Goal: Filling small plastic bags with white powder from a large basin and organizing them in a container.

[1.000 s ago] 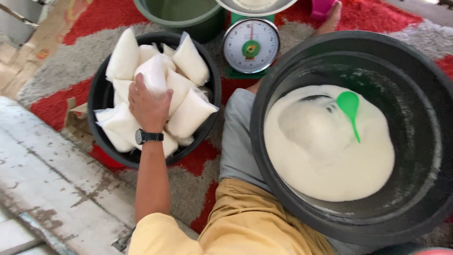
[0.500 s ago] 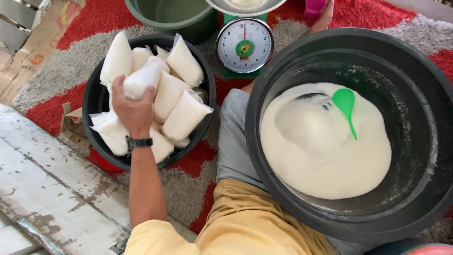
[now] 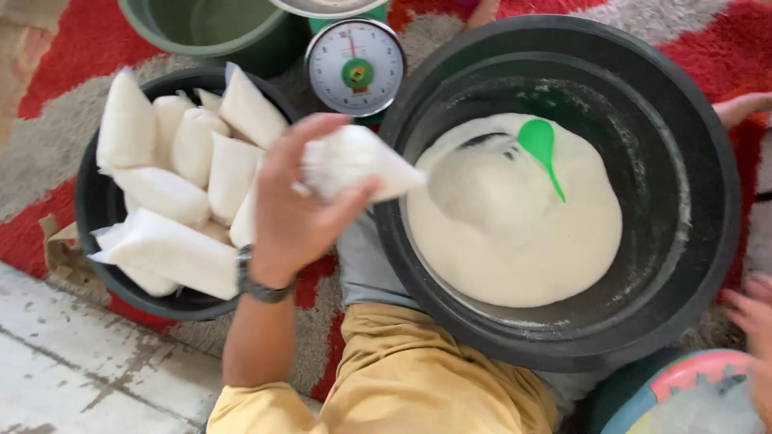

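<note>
My left hand (image 3: 293,213), a dark watch on its wrist, is shut on a small clear bag of white powder (image 3: 362,161), held in the air between the two basins, at the rim of the large one. The large black basin (image 3: 691,241) holds a mound of white powder (image 3: 498,233) with a green scoop (image 3: 540,149) stuck in it. Several filled white bags (image 3: 165,193) are piled in the smaller black basin (image 3: 92,213) to the left. My right hand (image 3: 752,321) is blurred at the lower right edge, beside a colourful bowl (image 3: 683,390).
A dial kitchen scale (image 3: 355,68) stands behind the two basins, with a green bucket (image 3: 209,28) to its left. Everything rests on a red and grey rug (image 3: 48,137); worn white floorboards (image 3: 72,370) lie at lower left. A foot (image 3: 744,104) shows at the right edge.
My left hand has lifted one bag out of the smaller basin and carried it right, towards the large basin. The camera view has moved closer.
</note>
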